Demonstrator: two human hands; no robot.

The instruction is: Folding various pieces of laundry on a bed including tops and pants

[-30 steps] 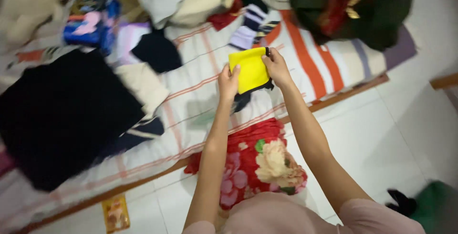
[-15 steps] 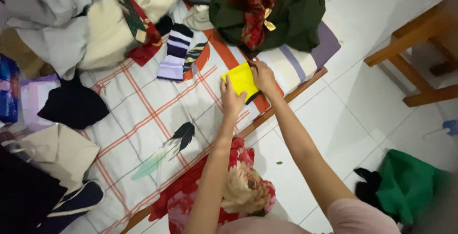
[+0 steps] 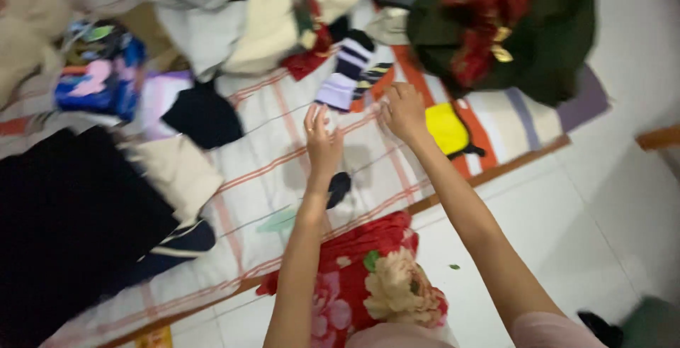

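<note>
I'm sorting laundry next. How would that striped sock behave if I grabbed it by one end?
The striped sock lies flat and slightly bent on the sheet, so it is probably floppy and would dangle. It looks thin, so likely light. Being knit fabric, it should neither roll nor slip. Both hands are empty near it.

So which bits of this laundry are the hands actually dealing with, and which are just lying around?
In hand:
left hand and right hand, both empty, nearest the striped socks
yellow folded cloth, lying beside the right hand

Lying about:
green and red bundle
black garment
cream pile
</note>
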